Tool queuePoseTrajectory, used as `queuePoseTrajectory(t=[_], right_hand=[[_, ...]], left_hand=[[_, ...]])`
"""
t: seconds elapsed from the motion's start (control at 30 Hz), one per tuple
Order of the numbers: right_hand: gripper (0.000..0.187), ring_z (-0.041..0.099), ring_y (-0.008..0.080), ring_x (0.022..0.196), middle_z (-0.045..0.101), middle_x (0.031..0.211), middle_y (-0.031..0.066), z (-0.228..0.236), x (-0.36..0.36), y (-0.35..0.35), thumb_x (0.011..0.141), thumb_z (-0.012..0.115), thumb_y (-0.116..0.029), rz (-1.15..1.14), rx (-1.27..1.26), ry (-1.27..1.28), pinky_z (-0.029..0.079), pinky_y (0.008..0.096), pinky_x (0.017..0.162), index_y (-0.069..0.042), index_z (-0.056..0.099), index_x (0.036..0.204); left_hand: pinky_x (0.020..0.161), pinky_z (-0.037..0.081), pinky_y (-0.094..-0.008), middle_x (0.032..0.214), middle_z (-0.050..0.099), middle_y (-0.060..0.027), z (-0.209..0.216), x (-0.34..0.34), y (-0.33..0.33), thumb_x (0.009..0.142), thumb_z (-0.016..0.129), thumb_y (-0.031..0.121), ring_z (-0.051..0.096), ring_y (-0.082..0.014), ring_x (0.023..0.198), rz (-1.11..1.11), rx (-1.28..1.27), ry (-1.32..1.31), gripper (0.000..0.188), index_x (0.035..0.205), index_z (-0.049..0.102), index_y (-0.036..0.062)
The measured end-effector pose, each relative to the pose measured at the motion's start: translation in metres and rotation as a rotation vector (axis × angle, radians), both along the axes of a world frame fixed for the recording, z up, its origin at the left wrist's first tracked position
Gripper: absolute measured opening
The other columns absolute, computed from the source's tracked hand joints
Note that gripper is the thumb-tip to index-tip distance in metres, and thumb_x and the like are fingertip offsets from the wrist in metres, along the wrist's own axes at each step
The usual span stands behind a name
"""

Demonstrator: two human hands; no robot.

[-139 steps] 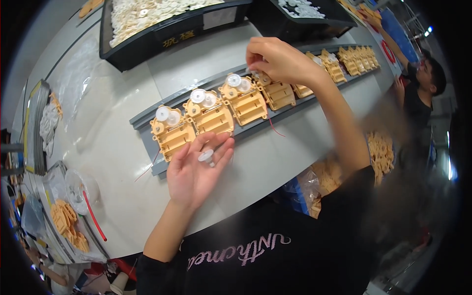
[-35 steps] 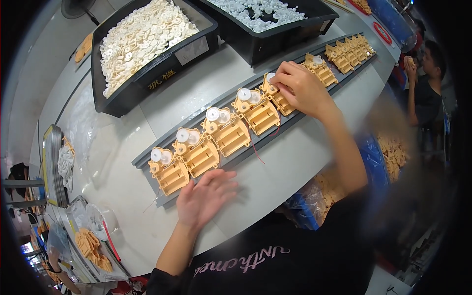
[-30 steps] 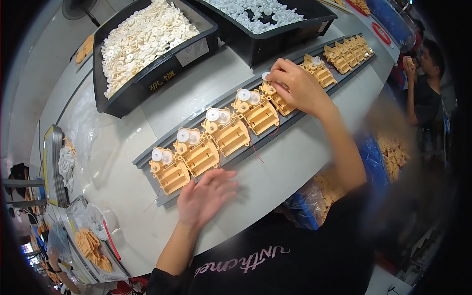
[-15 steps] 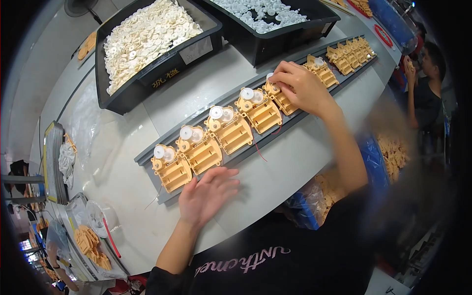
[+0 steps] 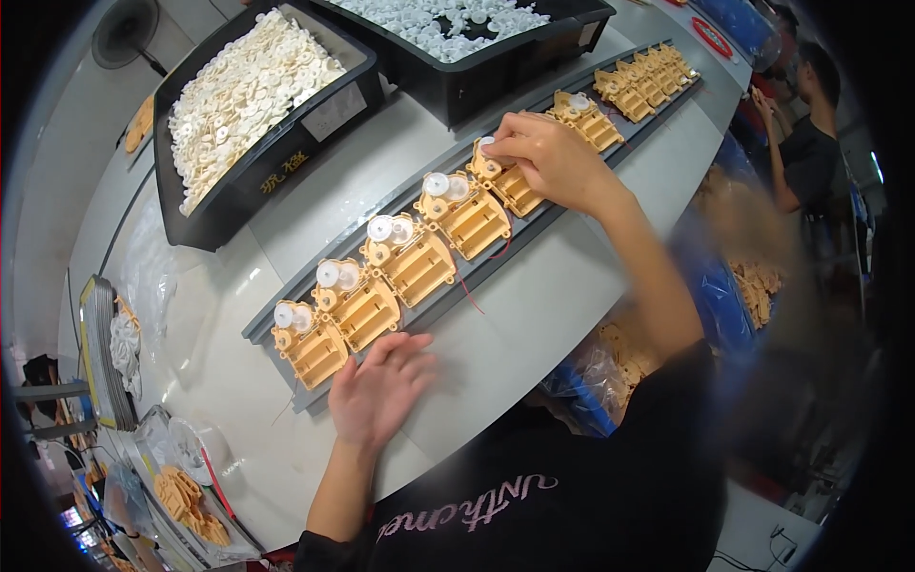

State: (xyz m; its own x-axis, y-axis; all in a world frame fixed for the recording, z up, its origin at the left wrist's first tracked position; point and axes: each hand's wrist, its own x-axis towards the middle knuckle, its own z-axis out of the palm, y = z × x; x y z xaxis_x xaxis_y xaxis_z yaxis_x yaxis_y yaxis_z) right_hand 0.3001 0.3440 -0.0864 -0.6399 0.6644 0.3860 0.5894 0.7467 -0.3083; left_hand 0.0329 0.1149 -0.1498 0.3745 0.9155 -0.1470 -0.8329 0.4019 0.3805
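A row of yellow plastic housings lies on a long grey rail that slants across the table. White gears sit on the upper ends of the nearer housings. My right hand is over a housing farther along the row, thumb and fingers pinched on a small white gear at its upper end. The fingers partly cover that gear and housing. My left hand hovers by the near end of the rail, fingers apart and holding nothing. Its fingertips look slightly blurred.
Behind the rail stand a black bin of cream gears and another black bin of translucent white parts. Metal trays and yellow parts are at the left. Blue-lined containers stand below the table's edge; a co-worker sits at right.
The whole view has shifted and tilted a little. My right hand stays at the same housing, with its fingers on the gear. My left hand remains open near the rail's near end.
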Motion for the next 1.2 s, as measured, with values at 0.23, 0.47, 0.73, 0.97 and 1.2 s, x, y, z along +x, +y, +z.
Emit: queuePoseTrajectory(t=[0.23,0.47,0.73,0.97,1.2], right_hand=[[0.017,0.061,0.0256,0.085,0.059,0.092,0.0054,-0.007,-0.006,0.004,0.081,0.057,-0.002,0.008,-0.022,0.007,0.050,0.0362,0.075,-0.006,0.067,0.095],[0.017,0.060,0.0275,0.087,0.061,0.093,0.0077,-0.009,-0.006,0.005,0.079,0.056,-0.001,-0.024,0.031,-0.068,0.050,0.0369,0.076,-0.005,0.067,0.091],[0.032,0.058,0.0261,0.090,0.057,0.094,0.0103,-0.010,-0.002,0.000,0.073,0.051,0.010,0.001,0.048,0.072,0.049,0.0360,0.076,-0.005,0.068,0.097],[0.030,0.058,0.0205,0.081,0.055,0.088,0.0086,0.042,-0.023,0.051,0.079,0.050,0.009,-0.001,0.183,0.423,0.045,0.0272,0.071,-0.006,0.069,0.096],[0.042,0.064,0.0244,0.087,0.066,0.104,0.0132,0.010,-0.045,0.236,0.076,0.072,-0.019,-0.187,-0.409,-0.340,0.051,0.0288,0.074,-0.006,0.063,0.115]], left_hand=[[0.101,0.037,-0.0422,0.135,0.045,-0.0204,0.002,0.001,0.000,0.091,0.043,0.047,0.048,-0.0318,0.118,0.012,-0.018,-0.013,0.058,0.128,0.047,0.0019],[0.100,0.038,-0.0435,0.137,0.045,-0.0192,-0.001,0.000,0.000,0.092,0.040,0.049,0.048,-0.0306,0.118,0.019,0.013,0.013,0.059,0.131,0.047,0.0046],[0.102,0.036,-0.0428,0.137,0.044,-0.0203,0.000,0.001,0.002,0.091,0.042,0.047,0.047,-0.0318,0.119,0.013,0.010,-0.024,0.059,0.129,0.047,0.0025],[0.102,0.036,-0.0448,0.137,0.045,-0.0196,-0.001,-0.003,0.000,0.093,0.038,0.048,0.047,-0.0321,0.119,0.015,0.003,0.019,0.059,0.131,0.046,0.0041],[0.103,0.034,-0.0441,0.136,0.045,-0.0201,0.004,0.001,0.004,0.092,0.039,0.047,0.047,-0.0324,0.120,-0.049,0.010,0.043,0.059,0.131,0.045,0.0031]])
